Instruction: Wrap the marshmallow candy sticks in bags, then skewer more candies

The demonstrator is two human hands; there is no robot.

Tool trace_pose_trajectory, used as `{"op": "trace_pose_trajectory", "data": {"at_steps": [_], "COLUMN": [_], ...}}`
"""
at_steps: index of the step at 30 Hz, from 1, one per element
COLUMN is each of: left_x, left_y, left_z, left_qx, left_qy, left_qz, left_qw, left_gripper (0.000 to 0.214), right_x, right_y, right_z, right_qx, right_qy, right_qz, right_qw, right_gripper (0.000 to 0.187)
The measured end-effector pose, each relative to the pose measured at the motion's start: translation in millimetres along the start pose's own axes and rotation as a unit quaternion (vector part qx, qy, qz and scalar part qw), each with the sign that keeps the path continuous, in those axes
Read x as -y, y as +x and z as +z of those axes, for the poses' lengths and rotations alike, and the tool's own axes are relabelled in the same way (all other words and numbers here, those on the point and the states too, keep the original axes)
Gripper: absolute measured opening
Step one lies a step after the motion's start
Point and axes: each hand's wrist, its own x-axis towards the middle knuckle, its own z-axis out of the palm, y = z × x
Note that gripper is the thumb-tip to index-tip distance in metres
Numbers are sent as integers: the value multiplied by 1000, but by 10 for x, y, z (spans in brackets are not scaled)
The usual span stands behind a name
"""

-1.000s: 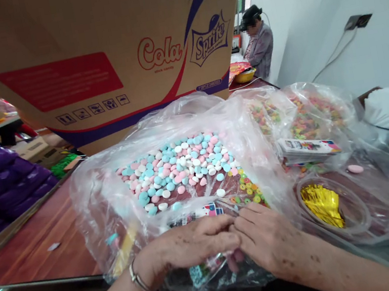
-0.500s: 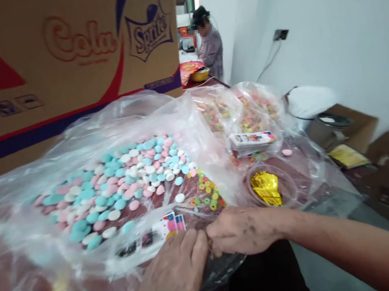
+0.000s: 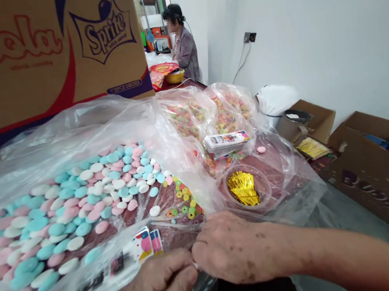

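Observation:
My left hand (image 3: pixel 155 288) and my right hand (image 3: pixel 235 248) meet at the table's front edge, fingers closed and fingertips together. A tiny pale bit shows between them, too small to name; the rest of what they pinch is hidden. Just beyond lie ring-shaped candies (image 3: pixel 189 205) in yellow, green and orange. A stack of printed cards (image 3: pixel 138 251) lies partly under clear plastic by my left hand. Many pink, blue and white oval candies (image 3: pixel 86 194) spread out behind it. Past my right hand, a round clear tub (image 3: pixel 266 187) holds gold twist ties (image 3: pixel 243 188).
A large cardboard carton (image 3: pixel 37 88) stands at the back left. Bags of small ring candies (image 3: pixel 225 115) lie behind another card stack (image 3: pixel 226 144). One pink candy (image 3: pixel 261 149) sits apart. Open boxes (image 3: pixel 374 184) are at right. A person (image 3: pixel 185 49) stands at the far end.
The view has turned to the right, so the carton, candies and tub sit further left in the picture. My hands stay together at the front edge, fingers still closed.

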Motion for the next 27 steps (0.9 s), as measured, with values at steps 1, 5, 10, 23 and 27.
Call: {"op": "trace_pose_trajectory", "data": {"at_steps": [1,5,10,23,27], "left_x": [0,-25,-119,-43,-16], "left_y": [8,-6,-4,113,121], "left_z": [25,81,44,194,220], "left_qx": [-26,-67,-126,-98,-107], "left_qy": [94,351,226,-197,-237], "left_qz": [81,306,172,-127,-122], "left_qw": [992,882,951,967,958], "left_gripper": [12,29,25,37,34], "right_x": [-24,-184,-661,-1025,-1015], "right_y": [4,-78,-531,-761,-814], "right_z": [-16,-127,-195,260,202], "right_qx": [20,54,-33,92,75], "right_qy": [3,83,115,-78,-87], "right_qz": [10,9,165,296,324], "right_qw": [1000,995,979,947,939], "right_gripper": [14,20,26,17,18]}}
